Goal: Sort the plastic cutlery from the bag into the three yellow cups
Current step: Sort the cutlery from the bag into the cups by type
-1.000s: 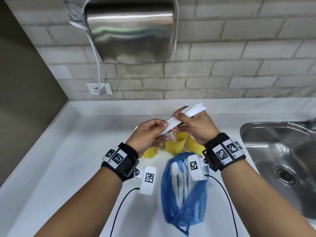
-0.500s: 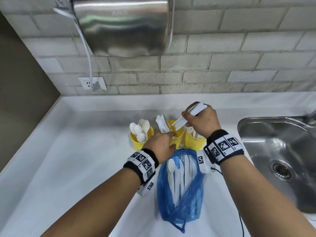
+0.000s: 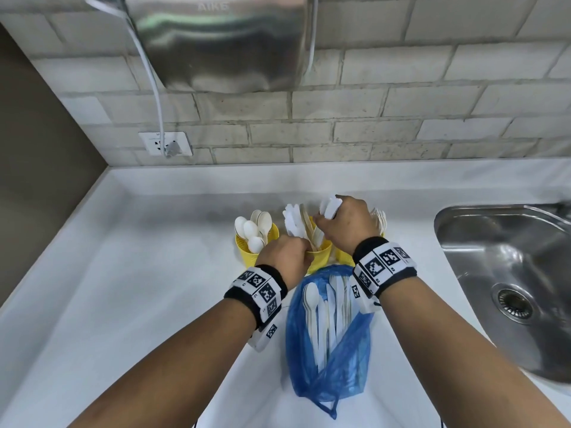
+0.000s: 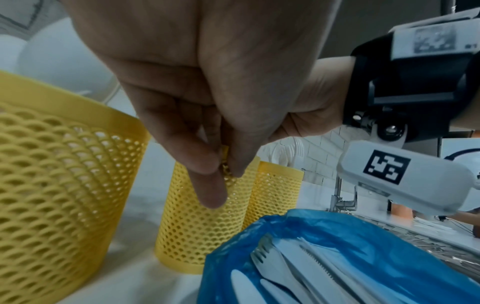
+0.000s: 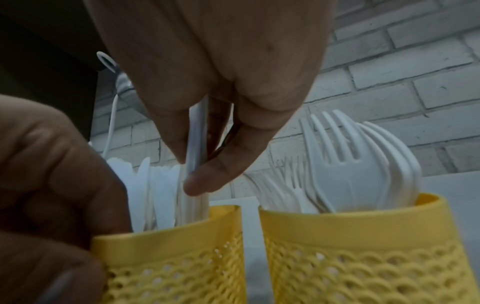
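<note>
Knives going into the middle cup of three yellow ones

The right hand holds a bundle of white knives with curled fingers, their lower ends inside this cup. The left hand pinches the near rim of the same cup. Left of it stands the spoon cup, right of it the fork cup. The blue bag, with cutlery inside, lies on the counter just in front of the middle cup
</note>
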`<state>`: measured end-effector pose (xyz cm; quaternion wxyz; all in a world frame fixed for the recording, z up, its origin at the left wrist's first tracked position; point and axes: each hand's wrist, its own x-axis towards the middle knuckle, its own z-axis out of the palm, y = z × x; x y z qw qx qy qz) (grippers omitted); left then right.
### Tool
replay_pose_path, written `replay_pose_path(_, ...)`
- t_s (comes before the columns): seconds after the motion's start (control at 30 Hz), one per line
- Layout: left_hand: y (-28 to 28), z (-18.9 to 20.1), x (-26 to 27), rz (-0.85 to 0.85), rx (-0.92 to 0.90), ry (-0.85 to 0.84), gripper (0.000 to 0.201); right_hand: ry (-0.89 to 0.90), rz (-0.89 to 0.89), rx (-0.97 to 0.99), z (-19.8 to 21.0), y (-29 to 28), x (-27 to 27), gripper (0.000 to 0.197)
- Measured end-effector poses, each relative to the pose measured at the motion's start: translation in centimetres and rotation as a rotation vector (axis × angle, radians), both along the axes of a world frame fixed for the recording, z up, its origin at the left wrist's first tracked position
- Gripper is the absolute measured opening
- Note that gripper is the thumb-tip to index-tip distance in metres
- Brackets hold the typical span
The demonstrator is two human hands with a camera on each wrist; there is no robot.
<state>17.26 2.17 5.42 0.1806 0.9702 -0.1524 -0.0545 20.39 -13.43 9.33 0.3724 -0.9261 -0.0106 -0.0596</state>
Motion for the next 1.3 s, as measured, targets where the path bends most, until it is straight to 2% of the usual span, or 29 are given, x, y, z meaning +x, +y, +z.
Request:
replay_pose_path(0.07, 0.2, -0.1, 0.0, 0.005, -0.005, 0.001, 0.02, -0.003, 0.021, -0.031, -0.4, 0.3, 0.0, 0.033)
replay_pose_path(0.2, 0.2, 0.0, -0.2, 0.027, -0.021, 0.015, 0.022, -0.005, 0.047, -0.074, -0.9, 0.7, 0.0, 0.025)
replay_pose_path(0.33, 0.4, 0.3, -0.3, 0.047, -0.083, 0.013, 0.022, -0.047, 0.022, -0.108, -0.6, 0.7, -0.2, 0.044)
replay_pose_path(0.43, 0.4, 1.1, -0.8, 0.075, -0.118, 0.001, 0.024, -0.114, -0.001, -0.068, 0.1, 0.2, -1.2, 0.049)
replay_pose_path(0.5, 0.5, 1.8, -1.5, 0.114, -0.181, -0.033, 0.02, -0.22, -0.049, -0.004, 0.8, -0.6, -2.5, 0.038)
replay_pose_path(0.57, 0.7, 2.3, -2.7, 0.121, -0.258, -0.049, 0.019, -0.316, -0.075, 0.068, 1.5, -1.5, -4.5, 0.018)
replay_pose_path(0.63, 0.7, 1.6, -4.2, 0.039, -0.28, 0.046, 0.016, -0.241, -0.017, 0.079, 1.0, -2.0, -6.7, 0.006)
replay_pose_path(0.7, 0.2, 0.1, -6.0, -0.086, -0.218, 0.197, 0.01, -0.066, 0.138, -0.002, -0.5, -2.0, -8.9, 0.01)
replay_pose_path(0.83, -0.8, -2.7, -8.4, -0.27, 0.093, 0.339, 0.018, 0.305, 0.421, -0.327, -3.9, -1.8, -12.4, 0.018)
replay_pose_path(0.9, -0.5, -3.5, -8.8, -0.257, 0.162, 0.403, 0.018, 0.36, 0.467, -0.509, -4.7, -2.3, -13.5, 0.027)
replay_pose_path(0.97, -0.3, -4.2, -9.0, -0.209, 0.225, 0.419, 0.024, 0.344, 0.472, -0.644, -4.8, -2.9, -14.3, 0.034)
replay_pose_path(1.07, -0.5, -4.4, -9.4, -0.118, 0.274, 0.368, 0.041, 0.335, 0.433, -0.693, -5.0, -3.6, -14.9, 0.036)
replay_pose_path(1.2, -1.4, -4.1, -9.9, 0.03, 0.247, 0.331, 0.05, 0.414, 0.285, -0.69, -5.6, -4.3, -15.3, 0.024)
replay_pose_path(1.3, -2.5, -3.9, -9.8, 0.111, 0.176, 0.359, 0.047, 0.524, 0.171, -0.549, -6.4, -4.5, -15.2, 0.031)
